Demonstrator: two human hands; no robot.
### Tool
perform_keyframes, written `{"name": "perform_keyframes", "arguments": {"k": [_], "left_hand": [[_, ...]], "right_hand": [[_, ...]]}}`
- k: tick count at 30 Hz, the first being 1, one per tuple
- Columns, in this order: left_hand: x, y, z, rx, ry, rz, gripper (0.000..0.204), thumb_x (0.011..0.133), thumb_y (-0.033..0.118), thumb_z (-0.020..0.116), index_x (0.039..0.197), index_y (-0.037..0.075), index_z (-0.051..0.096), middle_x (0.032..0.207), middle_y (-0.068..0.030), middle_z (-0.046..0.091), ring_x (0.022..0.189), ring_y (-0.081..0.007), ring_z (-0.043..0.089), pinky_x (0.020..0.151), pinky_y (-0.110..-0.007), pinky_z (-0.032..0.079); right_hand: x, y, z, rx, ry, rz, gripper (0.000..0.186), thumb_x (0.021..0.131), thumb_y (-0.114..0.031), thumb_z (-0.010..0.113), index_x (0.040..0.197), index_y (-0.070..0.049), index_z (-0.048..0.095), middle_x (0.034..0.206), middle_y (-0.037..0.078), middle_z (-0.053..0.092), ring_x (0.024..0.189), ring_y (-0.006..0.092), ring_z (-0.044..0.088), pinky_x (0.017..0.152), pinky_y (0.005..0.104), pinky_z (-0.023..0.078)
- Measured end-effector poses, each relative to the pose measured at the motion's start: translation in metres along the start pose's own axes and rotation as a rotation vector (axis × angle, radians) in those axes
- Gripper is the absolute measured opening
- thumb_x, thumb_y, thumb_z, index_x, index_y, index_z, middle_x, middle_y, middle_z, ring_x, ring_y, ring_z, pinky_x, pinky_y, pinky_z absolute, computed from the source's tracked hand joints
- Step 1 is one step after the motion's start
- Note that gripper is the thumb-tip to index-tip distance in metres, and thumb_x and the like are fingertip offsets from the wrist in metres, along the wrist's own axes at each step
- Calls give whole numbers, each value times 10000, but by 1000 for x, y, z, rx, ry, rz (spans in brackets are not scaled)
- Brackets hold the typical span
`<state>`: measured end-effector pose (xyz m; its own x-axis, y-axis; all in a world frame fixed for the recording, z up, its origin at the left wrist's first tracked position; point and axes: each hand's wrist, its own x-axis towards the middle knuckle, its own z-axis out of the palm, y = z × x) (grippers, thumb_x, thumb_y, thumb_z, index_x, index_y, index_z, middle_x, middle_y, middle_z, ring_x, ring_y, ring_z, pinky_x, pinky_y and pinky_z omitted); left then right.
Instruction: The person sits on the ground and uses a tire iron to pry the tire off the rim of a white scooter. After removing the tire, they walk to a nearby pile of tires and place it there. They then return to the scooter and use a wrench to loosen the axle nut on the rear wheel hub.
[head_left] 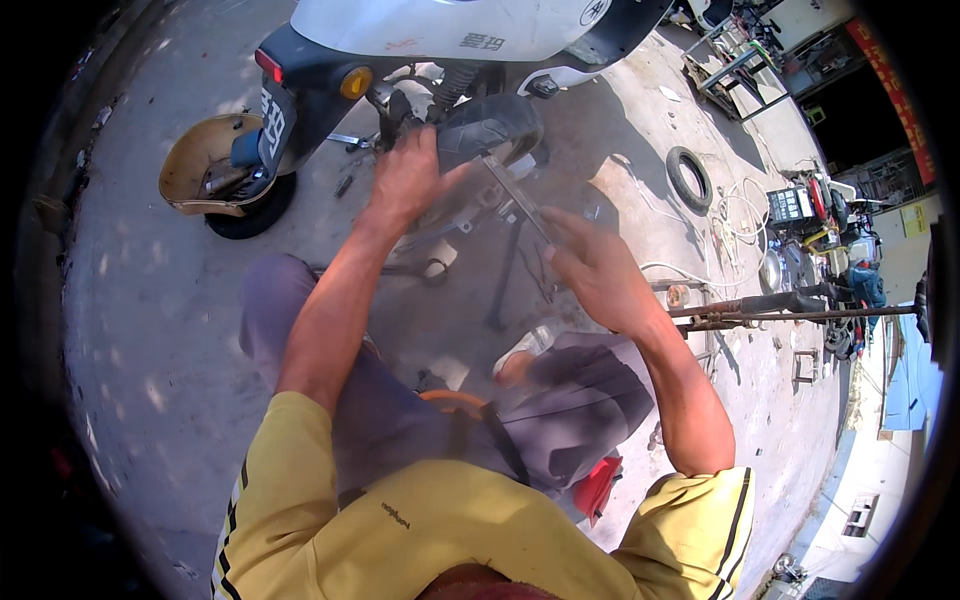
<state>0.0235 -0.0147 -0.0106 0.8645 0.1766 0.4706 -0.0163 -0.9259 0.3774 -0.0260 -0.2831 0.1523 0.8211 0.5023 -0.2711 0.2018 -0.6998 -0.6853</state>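
Beside the tyre (508,120) — right fingers (568,228) grip a metal tool (517,197); left fingers (416,147) — can't tell.

- Hard daylight whitened the pale ground (160,420) before me, dappled with light spots at left.
- Shadow pooled beside the scooter (430,35), top centre; the doorway (865,120), upper right, looked nearly black.
- A milky haze softened the middle, between left hand (408,178) and right hand (597,265).
- Edges bowed at right; black swallowed the corners.
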Motion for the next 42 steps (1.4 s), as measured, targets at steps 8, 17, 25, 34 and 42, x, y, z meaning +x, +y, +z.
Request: {"name": "perform_keyframes", "arguments": {"k": [8, 17, 25, 34, 42], "left_hand": [[-1, 0, -2, -28, 1, -6, 715, 853, 485, 795, 1277, -37, 551, 1162, -214, 675, 1037, -386, 693, 828, -491, 590], [-1, 3, -3, -85, -64, -19, 688, 870, 476, 774, 1247, -50, 540, 1150, -211, 659, 1075, -393, 666, 847, -500, 581], [2, -3, 0, -15, -6, -30, 711, 861, 469, 790, 1302, -32, 545, 1121, -225, 686, 1023, -394, 692, 834, -504, 582], [-15, 11, -2, -56, -94, -85, 730, 877, 481, 773, 1324, -43, 532, 1113, -269, 689, 1014, -449, 694, 839, -524, 577], [-1, 11, 0, -53, -6, -37, 685, 894, 481, 760, 1268, -51, 543, 1106, -289, 687, 981, -458, 698, 831, -520, 576]], "right_hand": [[41, -82, -31, -273, -104, 26, 433, 930, -145, 612, 1311, 59, 646, 922, 269, 714, 958, 308, 728, 874, 403, 528], [23, 4, 38, -363, 27, -50, 452, 968, -124, 568, 1402, 1, 569, 827, 295, 680, 780, 434, 699, 714, 503, 519], [56, -40, 4, -278, -72, -111, 428, 983, -152, 568, 1394, -38, 599, 1011, 283, 712, 909, 394, 731, 803, 475, 530], [32, 13, 48, -98, 161, -168, 505, 974, -172, 598, 1465, -78, 529, 954, 272, 720, 923, 478, 689, 824, 555, 516], [38, 61, 71, -553, 260, -270, 493, 981, -185, 581, 1459, -76, 524, 733, 186, 708, 687, 411, 697, 645, 525, 536]]}}
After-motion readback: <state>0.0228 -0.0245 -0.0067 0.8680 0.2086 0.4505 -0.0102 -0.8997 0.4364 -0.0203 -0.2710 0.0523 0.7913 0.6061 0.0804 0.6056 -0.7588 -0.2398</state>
